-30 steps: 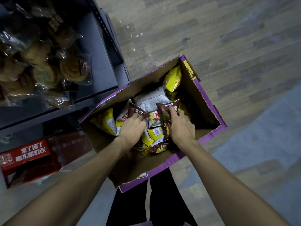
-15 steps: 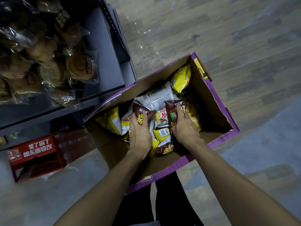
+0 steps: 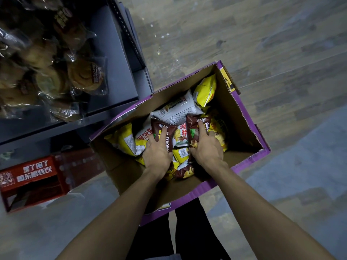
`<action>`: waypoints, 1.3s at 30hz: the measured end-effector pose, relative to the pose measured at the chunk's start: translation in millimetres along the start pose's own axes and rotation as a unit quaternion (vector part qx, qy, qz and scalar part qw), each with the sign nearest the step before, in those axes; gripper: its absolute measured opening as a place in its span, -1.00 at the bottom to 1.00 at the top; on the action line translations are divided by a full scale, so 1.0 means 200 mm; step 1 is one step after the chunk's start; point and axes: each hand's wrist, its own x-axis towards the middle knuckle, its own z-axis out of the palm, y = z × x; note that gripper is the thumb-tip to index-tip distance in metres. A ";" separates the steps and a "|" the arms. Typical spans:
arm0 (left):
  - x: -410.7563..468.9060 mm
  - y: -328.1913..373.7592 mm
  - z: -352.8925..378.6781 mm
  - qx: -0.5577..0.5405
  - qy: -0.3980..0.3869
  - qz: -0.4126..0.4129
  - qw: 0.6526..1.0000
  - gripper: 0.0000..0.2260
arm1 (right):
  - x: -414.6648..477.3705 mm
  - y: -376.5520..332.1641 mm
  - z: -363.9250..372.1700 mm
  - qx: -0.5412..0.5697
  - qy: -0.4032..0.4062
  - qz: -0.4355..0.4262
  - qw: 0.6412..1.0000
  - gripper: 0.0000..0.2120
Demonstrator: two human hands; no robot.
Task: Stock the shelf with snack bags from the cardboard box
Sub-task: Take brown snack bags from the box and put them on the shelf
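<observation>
An open cardboard box (image 3: 249,128) with purple outer walls stands on the floor in front of me, holding several yellow, white and brown snack bags. Both hands are inside it. My left hand (image 3: 156,153) grips a brown snack bag (image 3: 161,129) held upright. Just to its right, my right hand (image 3: 205,151) grips a second brown snack bag (image 3: 194,127), also upright. A white bag (image 3: 176,109) and a yellow bag (image 3: 205,91) lie behind them. The dark grey shelf (image 3: 120,72) stands at the left.
Clear-wrapped pastries (image 3: 84,76) fill the left part of the grey shelf board. Under it, at floor level, sits a red carton (image 3: 32,173) with white lettering. Wooden floor stretches to the right and behind the box. My dark trouser legs are below the box.
Both hands have closed more firmly on the two brown bags and lifted them slightly upright. The view has shifted a little, so the box sits further right.
</observation>
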 end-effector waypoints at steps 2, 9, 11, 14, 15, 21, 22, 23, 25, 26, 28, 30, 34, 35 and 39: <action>0.00 0.01 0.01 0.001 -0.011 0.005 1.000 -0.12 | -0.01 -0.01 0.01 -0.004 0.010 -0.005 1.000 -0.13; -0.08 0.01 -0.15 -0.073 -0.028 -0.020 0.997 -0.31 | -0.18 -0.10 -0.15 -0.027 0.065 -0.037 0.997 -0.51; -0.16 0.00 -0.23 -0.102 -0.031 -0.040 0.993 -0.33 | -0.26 -0.15 -0.21 -0.026 0.072 -0.043 0.996 -0.49; -0.32 -0.01 -0.35 -0.139 -0.013 -0.031 0.990 -0.34 | -0.40 -0.20 -0.31 -0.021 0.088 -0.064 0.994 -0.50; -0.38 -0.01 -0.39 -0.152 -0.002 -0.027 0.988 -0.35 | -0.46 -0.22 -0.34 -0.021 0.090 -0.070 0.993 -0.50; -0.69 -0.05 -0.68 -0.177 0.096 -0.003 0.980 -0.37 | -0.78 -0.27 -0.47 -0.033 0.123 -0.109 0.986 -0.46; -0.73 -0.05 -0.73 -0.178 0.110 0.005 0.978 -0.37 | -0.82 -0.27 -0.50 -0.035 0.131 -0.116 0.984 -0.44; -0.76 -0.05 -0.78 -0.181 0.122 0.010 0.976 -0.36 | -0.86 -0.27 -0.52 -0.036 0.138 -0.120 0.982 -0.41; -0.83 -0.04 -0.87 -0.183 0.143 0.013 0.973 -0.35 | -0.92 -0.29 -0.57 -0.031 0.155 -0.124 0.980 -0.38; -0.87 -0.04 -0.91 -0.180 0.151 0.014 0.972 -0.36 | -0.95 -0.29 -0.58 -0.029 0.161 -0.127 0.978 -0.37; -0.94 -0.06 -0.97 -0.167 0.167 0.022 0.971 -0.35 | -1.01 -0.31 -0.61 -0.029 0.168 -0.138 0.976 -0.35; -1.01 -0.10 -1.02 -0.130 0.189 0.039 0.973 -0.33 | -1.07 -0.32 -0.63 -0.030 0.176 -0.152 0.972 -0.33; -1.12 -0.22 -1.07 -0.079 0.246 0.078 0.963 -0.30 | -1.19 -0.35 -0.66 -0.019 0.208 -0.180 0.961 -0.35; -1.15 -0.25 -1.09 -0.082 0.253 0.086 0.960 -0.30 | -1.22 -0.36 -0.67 -0.020 0.218 -0.187 0.958 -0.36; -1.29 -0.35 -1.18 -0.070 0.273 0.077 0.957 -0.31 | -1.38 -0.46 -0.66 -0.001 0.258 -0.211 0.943 -0.33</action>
